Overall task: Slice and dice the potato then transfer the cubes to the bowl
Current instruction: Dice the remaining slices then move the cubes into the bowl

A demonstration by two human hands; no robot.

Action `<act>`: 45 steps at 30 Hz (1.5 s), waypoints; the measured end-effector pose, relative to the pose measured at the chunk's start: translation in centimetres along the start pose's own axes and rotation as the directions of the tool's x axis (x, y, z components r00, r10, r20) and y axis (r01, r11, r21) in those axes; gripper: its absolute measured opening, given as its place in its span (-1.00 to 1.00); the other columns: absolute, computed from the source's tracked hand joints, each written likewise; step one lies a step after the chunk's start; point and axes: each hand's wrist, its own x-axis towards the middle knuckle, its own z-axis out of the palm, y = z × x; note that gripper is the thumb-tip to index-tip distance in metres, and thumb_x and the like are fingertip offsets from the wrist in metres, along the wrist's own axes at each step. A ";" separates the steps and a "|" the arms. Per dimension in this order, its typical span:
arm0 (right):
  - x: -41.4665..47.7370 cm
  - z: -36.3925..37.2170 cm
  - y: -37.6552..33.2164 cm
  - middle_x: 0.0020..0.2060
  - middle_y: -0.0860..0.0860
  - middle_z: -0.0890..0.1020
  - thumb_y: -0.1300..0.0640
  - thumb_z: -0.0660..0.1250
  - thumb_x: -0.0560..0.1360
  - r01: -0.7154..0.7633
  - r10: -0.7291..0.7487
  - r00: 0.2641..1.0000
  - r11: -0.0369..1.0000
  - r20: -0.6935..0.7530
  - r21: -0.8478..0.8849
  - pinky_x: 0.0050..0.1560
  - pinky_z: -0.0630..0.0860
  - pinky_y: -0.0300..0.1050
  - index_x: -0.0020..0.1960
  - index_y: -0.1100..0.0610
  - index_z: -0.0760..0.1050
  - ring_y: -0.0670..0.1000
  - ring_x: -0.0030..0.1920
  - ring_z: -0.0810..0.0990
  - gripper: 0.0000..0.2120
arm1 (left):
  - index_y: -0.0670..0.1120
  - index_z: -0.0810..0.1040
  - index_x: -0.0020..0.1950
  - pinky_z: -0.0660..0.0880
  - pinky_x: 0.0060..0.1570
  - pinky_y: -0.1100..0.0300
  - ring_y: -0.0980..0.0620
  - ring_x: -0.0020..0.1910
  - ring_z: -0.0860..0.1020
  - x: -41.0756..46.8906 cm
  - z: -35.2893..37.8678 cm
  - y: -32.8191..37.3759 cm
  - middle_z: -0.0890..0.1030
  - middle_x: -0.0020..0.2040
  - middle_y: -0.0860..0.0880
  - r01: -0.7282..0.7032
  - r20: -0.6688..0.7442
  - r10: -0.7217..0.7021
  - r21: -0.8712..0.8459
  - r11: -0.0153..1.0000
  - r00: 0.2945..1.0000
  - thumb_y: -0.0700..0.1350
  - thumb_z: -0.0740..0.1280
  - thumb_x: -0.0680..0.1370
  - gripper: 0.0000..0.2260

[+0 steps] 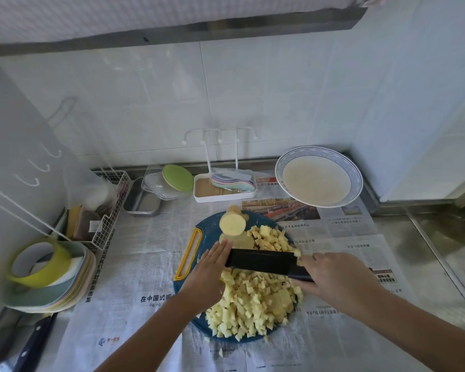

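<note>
A blue cutting board with a yellow handle slot lies on newspaper. It carries a large heap of potato cubes and, at its far end, uncut potato pieces. My right hand grips the handle of a black cleaver, whose blade lies across the cubes. My left hand has straight fingers that press against the blade's left end. A white bowl with a blue patterned rim stands empty at the back right.
A white tray with pastel utensils, a green lid and a metal tin sit at the back. A wire rack and stacked plates with a yellow ring stand left. Another knife lies at the front left.
</note>
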 end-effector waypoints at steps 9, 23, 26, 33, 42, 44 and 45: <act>-1.0 3.1 5.5 -0.55 -0.08 0.39 -0.22 0.34 0.47 -0.332 0.301 0.942 0.789 0.145 0.516 -0.49 0.27 -0.25 -0.34 0.01 0.43 -0.13 -0.55 0.31 -0.64 | -0.05 0.63 0.18 0.57 -0.07 0.07 0.00 -0.11 0.63 4.1 -2.3 -1.3 0.69 -0.06 -0.03 0.257 -0.245 -0.303 -0.203 0.945 0.921 -0.12 0.32 0.58 -0.80; 4.8 7.8 11.3 -0.48 -0.04 0.41 -0.21 0.28 0.53 -0.329 0.268 0.944 0.807 0.191 0.490 -0.45 0.18 -0.21 -0.31 0.03 0.38 -0.08 -0.50 0.36 -0.62 | -0.04 0.26 0.46 0.19 0.34 0.10 -0.10 0.37 0.25 11.8 -3.6 0.0 0.27 0.40 -0.08 0.204 0.043 -0.202 -0.039 0.978 0.978 -0.02 0.50 0.43 -0.32; 5.8 9.2 12.7 -0.47 -0.04 0.44 -0.21 0.26 0.53 -0.268 0.199 0.962 0.833 0.190 0.484 -0.46 0.19 -0.23 -0.24 0.10 0.45 -0.10 -0.51 0.37 -0.61 | -0.08 0.21 0.47 0.18 0.33 0.11 -0.11 0.35 0.24 12.4 -2.8 -0.4 0.25 0.36 -0.10 0.240 0.058 -0.238 -0.037 0.970 0.970 -0.03 0.55 0.37 -0.22; 7.4 11.4 14.7 -0.47 -0.05 0.43 -0.24 0.23 0.53 -0.198 0.099 0.972 0.833 0.213 0.517 -0.49 0.21 -0.23 -0.23 0.13 0.49 -0.09 -0.50 0.37 -0.57 | -0.03 0.28 0.41 0.23 0.34 0.01 -0.14 0.34 0.24 12.8 -2.0 -0.9 0.25 0.33 -0.10 0.334 0.069 -0.328 -0.091 0.938 0.942 0.05 0.59 0.29 -0.20; 8.5 12.6 15.6 -0.50 -0.06 0.43 -0.28 0.22 0.51 -0.081 -0.002 0.989 0.823 0.146 0.562 -0.48 0.19 -0.23 -0.28 0.10 0.45 -0.11 -0.52 0.37 -0.54 | 0.04 0.40 0.33 0.33 0.22 0.07 -0.12 0.26 0.36 12.0 -1.9 0.3 0.36 0.24 -0.07 0.363 0.167 -0.343 -0.110 0.925 0.925 0.10 0.52 0.38 -0.42; 8.7 12.5 15.7 -0.49 -0.06 0.44 -0.27 0.21 0.51 -0.063 -0.021 0.989 0.831 0.146 0.553 -0.48 0.20 -0.23 -0.26 0.10 0.46 -0.12 -0.52 0.37 -0.55 | 0.02 0.38 0.37 0.31 0.20 0.12 -0.09 0.28 0.36 12.0 -2.2 0.6 0.35 0.28 -0.07 0.379 0.189 -0.356 -0.107 0.919 0.915 0.06 0.53 0.38 -0.38; 8.7 12.4 15.8 -0.49 -0.07 0.44 -0.27 0.21 0.52 -0.052 -0.034 0.988 0.839 0.147 0.542 -0.49 0.21 -0.24 -0.26 0.09 0.46 -0.13 -0.53 0.37 -0.56 | 0.00 0.34 0.40 0.30 0.23 0.12 -0.08 0.30 0.36 12.1 -2.4 0.7 0.34 0.31 -0.07 0.396 0.205 -0.370 -0.101 0.913 0.906 0.06 0.54 0.37 -0.33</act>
